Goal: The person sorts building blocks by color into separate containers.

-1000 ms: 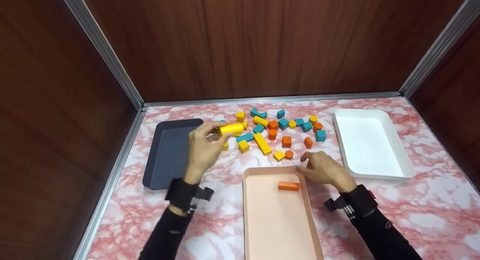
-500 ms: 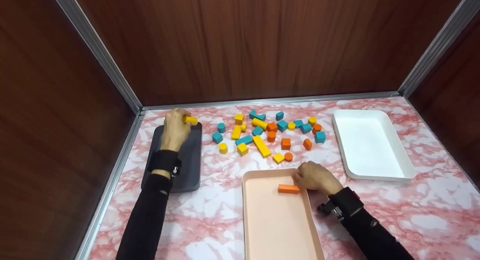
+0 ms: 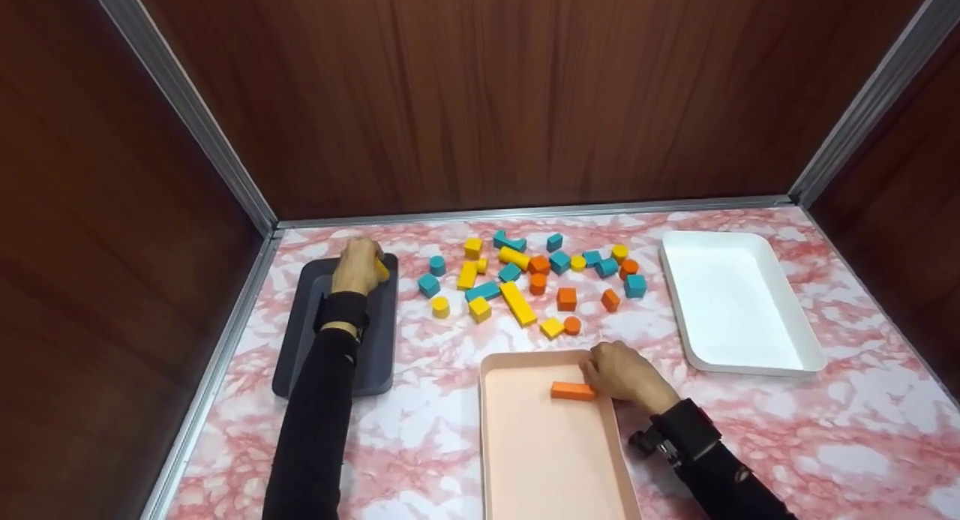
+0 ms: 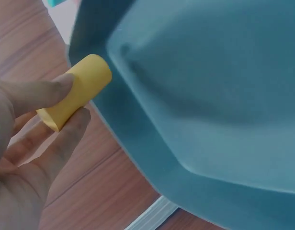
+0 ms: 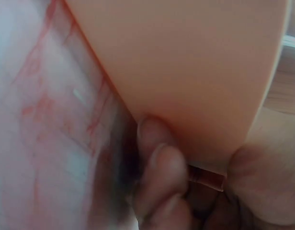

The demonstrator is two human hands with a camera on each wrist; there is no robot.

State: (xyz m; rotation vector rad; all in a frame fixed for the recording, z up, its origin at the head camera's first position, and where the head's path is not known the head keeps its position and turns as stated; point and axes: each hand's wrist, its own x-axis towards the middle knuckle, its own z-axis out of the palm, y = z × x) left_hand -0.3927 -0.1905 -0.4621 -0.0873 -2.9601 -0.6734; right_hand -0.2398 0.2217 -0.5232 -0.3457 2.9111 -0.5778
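My left hand (image 3: 358, 266) is over the far end of the dark grey tray (image 3: 381, 355). It pinches a yellow cylinder block (image 4: 87, 81) between thumb and fingers; in the left wrist view the block is tilted beside the tray's rim. At the far right corner of the peach tray (image 3: 551, 460), my right hand (image 3: 621, 371) grips the rim, with the thumb on one side of the wall and curled fingers on the other in the right wrist view. An orange bar-shaped block (image 3: 572, 391) lies inside the peach tray, close to that hand.
Several yellow, blue and orange blocks lie scattered mid-table, among them a long yellow block (image 3: 517, 304), a blue cube (image 3: 635, 286) and an orange cube (image 3: 567, 299). A white tray (image 3: 742, 310) stands at the right. Wooden walls (image 3: 450, 100) enclose the marbled table (image 3: 427, 437).
My left hand has carried the yellow cylinder block left, from above the scattered blocks to the dark grey tray, and lowered it. My right hand has closed on the peach tray's corner rim.
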